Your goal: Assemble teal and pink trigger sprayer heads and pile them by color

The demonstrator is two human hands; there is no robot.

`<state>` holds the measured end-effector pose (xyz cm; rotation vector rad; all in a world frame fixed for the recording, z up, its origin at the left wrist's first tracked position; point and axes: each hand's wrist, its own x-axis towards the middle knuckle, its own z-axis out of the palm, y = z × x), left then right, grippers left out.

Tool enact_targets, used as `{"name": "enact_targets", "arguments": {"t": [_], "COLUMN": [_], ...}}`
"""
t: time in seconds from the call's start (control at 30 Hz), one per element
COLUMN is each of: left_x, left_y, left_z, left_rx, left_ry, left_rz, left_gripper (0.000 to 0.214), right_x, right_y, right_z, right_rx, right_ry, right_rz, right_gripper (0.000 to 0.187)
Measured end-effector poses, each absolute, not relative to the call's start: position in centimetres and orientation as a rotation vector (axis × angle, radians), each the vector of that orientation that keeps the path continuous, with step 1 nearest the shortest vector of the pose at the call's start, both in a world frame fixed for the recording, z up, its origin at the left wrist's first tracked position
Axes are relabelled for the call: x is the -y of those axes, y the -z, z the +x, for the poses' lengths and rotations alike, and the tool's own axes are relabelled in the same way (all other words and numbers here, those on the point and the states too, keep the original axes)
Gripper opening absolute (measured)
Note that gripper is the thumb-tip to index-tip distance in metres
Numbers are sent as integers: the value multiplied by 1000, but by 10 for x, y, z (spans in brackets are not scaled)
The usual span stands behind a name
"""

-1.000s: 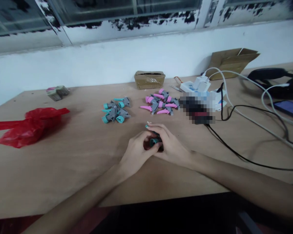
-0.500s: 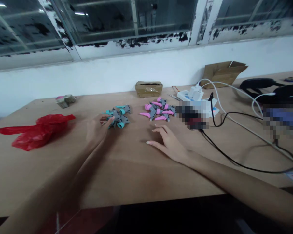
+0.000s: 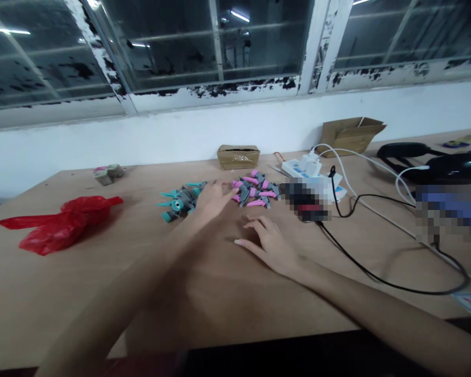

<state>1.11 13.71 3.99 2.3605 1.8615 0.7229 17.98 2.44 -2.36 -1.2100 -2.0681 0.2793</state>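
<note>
Your left hand [image 3: 212,200] is mid-frame, between grey-and-teal plastic trigger heads [image 3: 186,197] and grey-and-pink plastic trigger heads [image 3: 254,192] (I cannot tell its grip); your right hand [image 3: 273,245], right of centre, curves loosely, empty. The heads look light, stiff; hold their grey bodies.

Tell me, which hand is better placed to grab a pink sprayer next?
Probably the left hand: it reaches the edge of the pink sprayers, though whether it holds anything is unclear. The right hand looks empty, but sits nearer the front of the table, a gap short of them.
</note>
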Motion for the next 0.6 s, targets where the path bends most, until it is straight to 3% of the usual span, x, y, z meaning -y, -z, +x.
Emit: {"name": "enact_targets", "arguments": {"t": [0.13,0.3,0.6], "left_x": [-161,-178,-154], "left_y": [-32,-28,-43], "left_z": [50,61,35], "left_rx": [-1934,-1944,-1682], "left_ry": [-593,-550,-705], "left_rz": [2250,2164,2061], "left_gripper": [55,32,27], "right_x": [-26,-28,-29], "right_y": [22,23,23], "right_z": [181,183,185], "right_rx": [2070,2081,2038], "right_ry": [-255,-248,-256], "right_rz": [-1209,-1226,-1212], "right_gripper": [38,38,36]}}
